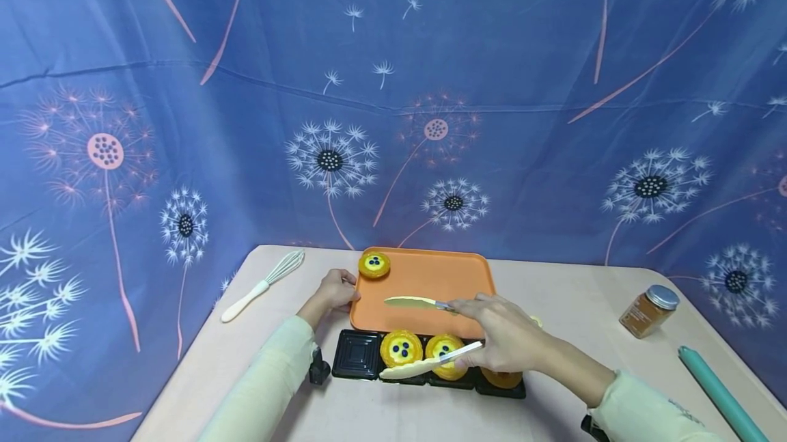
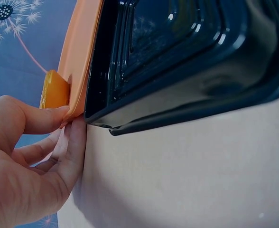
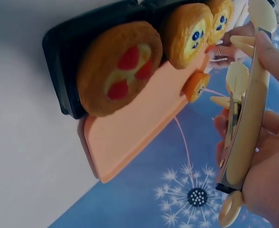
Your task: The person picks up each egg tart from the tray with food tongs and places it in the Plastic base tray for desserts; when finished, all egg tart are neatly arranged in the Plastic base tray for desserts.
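My left hand (image 1: 337,289) pinches the left rim of the orange tray (image 1: 430,278) between thumb and fingers. A blueberry-topped tart (image 1: 374,264) sits in that tray's far left corner. My right hand (image 1: 501,333) grips food tongs (image 3: 248,114), their two arms spread apart with nothing between the tips. The tongs hang over the black compartment tray (image 1: 358,353), whose leftmost section shows its ridged bottom. Two blueberry tarts, one left (image 1: 402,348) and one right (image 1: 445,354), sit in its middle sections. A tart with red fruit pieces (image 3: 116,71) fills the right end, partly hidden by my right hand in the head view.
A whisk (image 1: 264,286) lies left of the orange tray. To the right stand a jar with a silver lid (image 1: 649,311) and a teal roll (image 1: 722,393). A blue dandelion-print cloth (image 1: 393,155) hangs behind the table.
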Demonstrator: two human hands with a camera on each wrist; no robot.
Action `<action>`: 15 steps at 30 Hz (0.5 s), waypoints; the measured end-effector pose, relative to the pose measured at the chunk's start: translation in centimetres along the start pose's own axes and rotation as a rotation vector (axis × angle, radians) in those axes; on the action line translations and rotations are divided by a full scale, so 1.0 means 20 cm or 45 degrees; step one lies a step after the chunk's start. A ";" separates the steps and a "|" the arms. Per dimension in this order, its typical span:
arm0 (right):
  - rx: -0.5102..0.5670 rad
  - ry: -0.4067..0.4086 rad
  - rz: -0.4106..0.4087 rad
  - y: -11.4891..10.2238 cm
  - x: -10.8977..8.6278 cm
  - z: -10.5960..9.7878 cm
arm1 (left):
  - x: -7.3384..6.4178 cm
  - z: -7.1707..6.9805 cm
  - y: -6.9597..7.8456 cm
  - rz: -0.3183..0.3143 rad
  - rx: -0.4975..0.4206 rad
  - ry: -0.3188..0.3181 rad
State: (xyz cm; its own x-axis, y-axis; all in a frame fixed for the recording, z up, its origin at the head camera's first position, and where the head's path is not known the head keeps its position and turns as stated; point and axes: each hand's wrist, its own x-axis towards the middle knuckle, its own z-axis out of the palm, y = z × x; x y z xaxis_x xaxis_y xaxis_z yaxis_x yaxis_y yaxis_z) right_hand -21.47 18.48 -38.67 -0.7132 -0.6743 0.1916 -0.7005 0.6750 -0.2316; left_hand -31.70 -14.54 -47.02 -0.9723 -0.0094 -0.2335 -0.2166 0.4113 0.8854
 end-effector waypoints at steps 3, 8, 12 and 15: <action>-0.002 0.030 0.013 0.01 0.01 -0.02 | 0.00 0.00 0.00 0.004 -0.006 -0.002; -0.012 0.113 0.032 0.06 0.08 -0.07 | 0.00 0.00 -0.01 0.010 -0.018 0.001; -0.022 0.157 0.039 0.12 0.17 -0.09 | 0.01 0.00 -0.01 0.018 -0.013 0.010; -0.023 0.155 0.059 0.16 0.23 -0.08 | 0.02 0.00 -0.01 0.021 -0.007 0.011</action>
State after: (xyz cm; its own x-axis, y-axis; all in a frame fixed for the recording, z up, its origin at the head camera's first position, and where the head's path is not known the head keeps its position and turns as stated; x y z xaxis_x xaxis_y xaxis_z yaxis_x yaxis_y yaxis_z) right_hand -27.06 18.06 -37.01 -0.7418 -0.6019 0.2955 -0.6665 0.7104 -0.2261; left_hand -32.03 -14.72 -47.35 -0.9764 -0.0104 -0.2157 -0.2013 0.4063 0.8913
